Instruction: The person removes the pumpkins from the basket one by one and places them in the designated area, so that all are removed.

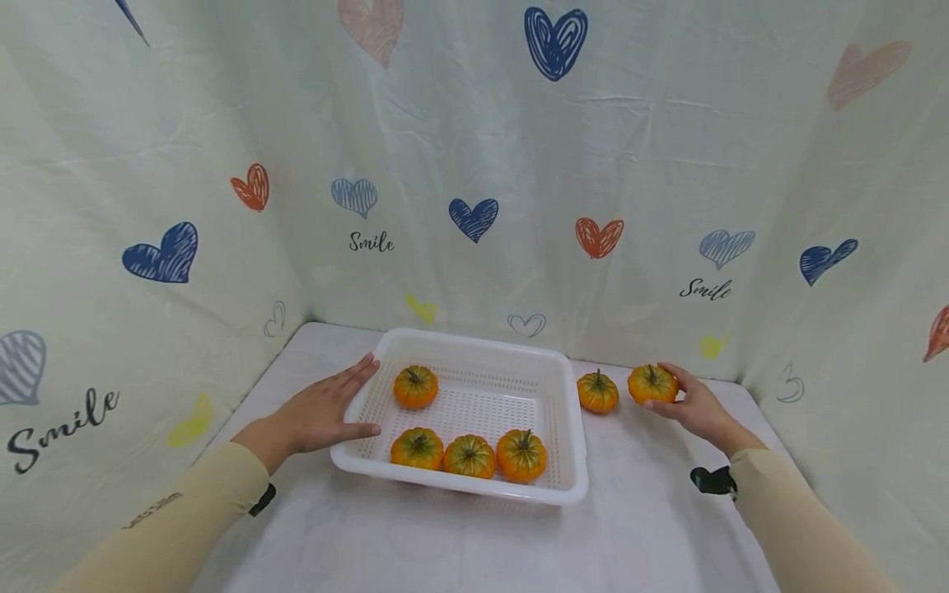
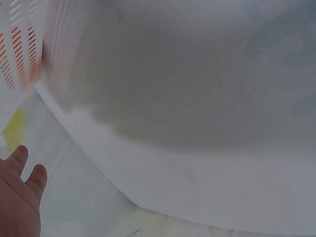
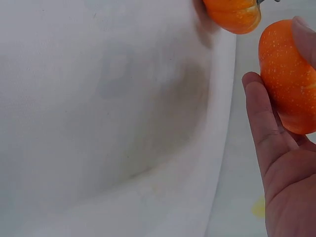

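Between the thumb and fingers of my right hand (image 1: 700, 409) is a small orange pumpkin (image 1: 651, 385) with a green top, held near the table's back right. The right wrist view shows the thumb on one side of this pumpkin (image 3: 286, 79) and the fingers on the other. Just left of it, a second pumpkin (image 1: 597, 392) sits by the basket. My left hand (image 1: 315, 413), fingers straight and thumb spread, rests at the left rim of a white plastic basket (image 1: 482, 342). Inside are one pumpkin (image 1: 416, 386) at the back left and three along the front, including a right one (image 1: 521, 455).
A white cloth (image 1: 638, 511) covers the table. Pale curtains (image 1: 474, 132) printed with hearts and "Smile" stand close behind and on both sides. A black wrist strap (image 1: 713, 480) sticks out at the right sleeve.
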`<state>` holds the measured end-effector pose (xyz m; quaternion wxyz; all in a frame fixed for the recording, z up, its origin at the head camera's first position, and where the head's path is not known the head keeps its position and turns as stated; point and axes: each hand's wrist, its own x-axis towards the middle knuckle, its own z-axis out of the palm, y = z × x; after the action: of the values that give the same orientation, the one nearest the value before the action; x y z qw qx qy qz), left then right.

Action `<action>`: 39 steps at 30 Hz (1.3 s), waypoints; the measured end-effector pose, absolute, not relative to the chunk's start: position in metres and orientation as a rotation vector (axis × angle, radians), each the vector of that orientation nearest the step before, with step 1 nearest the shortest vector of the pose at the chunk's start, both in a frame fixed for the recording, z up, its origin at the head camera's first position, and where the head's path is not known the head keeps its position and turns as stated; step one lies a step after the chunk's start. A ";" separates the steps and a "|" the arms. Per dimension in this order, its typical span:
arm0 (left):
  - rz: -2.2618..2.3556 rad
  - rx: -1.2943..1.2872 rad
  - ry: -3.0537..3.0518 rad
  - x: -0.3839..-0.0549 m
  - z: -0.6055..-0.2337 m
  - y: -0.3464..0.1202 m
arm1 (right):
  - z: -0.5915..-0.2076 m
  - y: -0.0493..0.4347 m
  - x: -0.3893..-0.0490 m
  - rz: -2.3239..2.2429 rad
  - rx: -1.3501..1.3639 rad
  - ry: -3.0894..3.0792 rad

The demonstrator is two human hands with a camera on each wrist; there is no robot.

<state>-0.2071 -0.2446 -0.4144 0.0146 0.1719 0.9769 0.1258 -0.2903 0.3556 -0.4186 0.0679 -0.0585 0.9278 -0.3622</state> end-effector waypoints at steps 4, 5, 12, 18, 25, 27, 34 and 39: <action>0.400 0.529 3.040 -0.207 -0.415 -0.244 | -0.425 0.356 -0.292 -1.113 -0.115 2.764; 0.401 0.526 3.040 -0.207 -0.415 -0.244 | -0.426 0.356 -0.293 -1.115 -0.102 2.757; 0.400 0.513 3.038 -0.206 -0.413 -0.242 | -0.437 0.357 -0.295 -1.145 -0.030 2.691; 0.398 0.511 3.035 -0.205 -0.412 -0.241 | -0.449 0.358 -0.298 -1.121 0.030 2.674; 0.393 0.509 3.035 -0.206 -0.411 -0.241 | -0.463 0.357 -0.300 -1.085 0.067 2.640; 0.393 0.510 3.036 -0.206 -0.412 -0.241 | -0.465 0.357 -0.300 -1.083 0.079 2.629; 0.386 0.516 3.035 -0.206 -0.411 -0.241 | -0.466 0.356 -0.302 -1.105 0.105 2.612; 0.397 0.510 3.033 -0.205 -0.411 -0.242 | -0.468 0.355 -0.303 -1.130 0.119 2.603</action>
<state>-0.2055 -0.2420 -0.4110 0.0202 0.1643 0.9779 0.1280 -0.3032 0.3555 -0.4675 0.1503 0.0415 0.9060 -0.3935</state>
